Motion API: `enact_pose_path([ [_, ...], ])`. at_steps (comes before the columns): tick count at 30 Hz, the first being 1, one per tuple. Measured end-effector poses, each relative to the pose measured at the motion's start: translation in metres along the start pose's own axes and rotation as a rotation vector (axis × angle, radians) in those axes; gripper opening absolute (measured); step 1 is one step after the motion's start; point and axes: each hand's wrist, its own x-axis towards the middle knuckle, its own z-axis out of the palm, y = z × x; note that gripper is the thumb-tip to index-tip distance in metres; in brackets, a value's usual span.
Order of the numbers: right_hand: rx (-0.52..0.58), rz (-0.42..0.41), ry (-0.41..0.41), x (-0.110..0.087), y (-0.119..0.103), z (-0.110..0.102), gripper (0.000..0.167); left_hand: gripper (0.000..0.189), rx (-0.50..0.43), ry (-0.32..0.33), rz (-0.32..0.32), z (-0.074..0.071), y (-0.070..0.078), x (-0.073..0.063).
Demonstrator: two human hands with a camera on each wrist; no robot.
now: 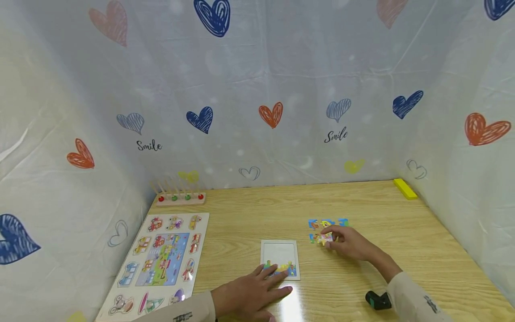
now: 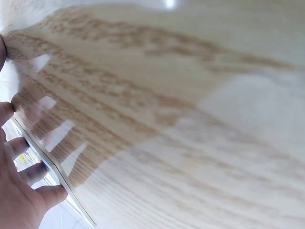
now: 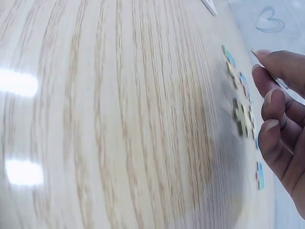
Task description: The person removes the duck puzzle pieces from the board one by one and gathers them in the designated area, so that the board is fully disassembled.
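Observation:
A white puzzle tray [image 1: 279, 249] lies on the table, with colourful pieces fitted along its near edge. My left hand [image 1: 257, 293] rests with spread fingers over that near edge; in the left wrist view its fingers [image 2: 33, 174] lie across the tray's rim. To the right, my right hand [image 1: 349, 243] pinches a jigsaw piece [image 1: 325, 239] between thumb and fingertips. The right wrist view shows that piece edge-on, raised off the table. Loose jigsaw pieces [image 1: 313, 223] lie around and beyond the fingertips, and the hand hides some of them.
On the left lies a large picture board [image 1: 201, 223] with vehicle shapes. Behind it stands a wooden peg rack [image 1: 181, 201] with red and green beads. A yellow block [image 1: 405, 188] sits at the back right corner. Close to the right sleeve is a small black object [image 1: 378, 300].

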Motion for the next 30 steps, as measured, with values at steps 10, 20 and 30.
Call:
enact_pose_path([
  [10,0.042,0.016,0.040,-0.016,0.015,-0.017,0.037,0.068,-0.030,-0.015,-0.014,0.000,0.001,0.000],
  [20,0.038,0.089,0.081,-0.025,0.031,-0.029,0.035,0.068,0.007,0.013,-0.003,0.002,0.001,0.000],
  [30,0.023,0.100,0.089,-0.029,0.043,-0.037,0.039,0.067,0.018,0.028,0.009,0.004,0.001,0.001],
])
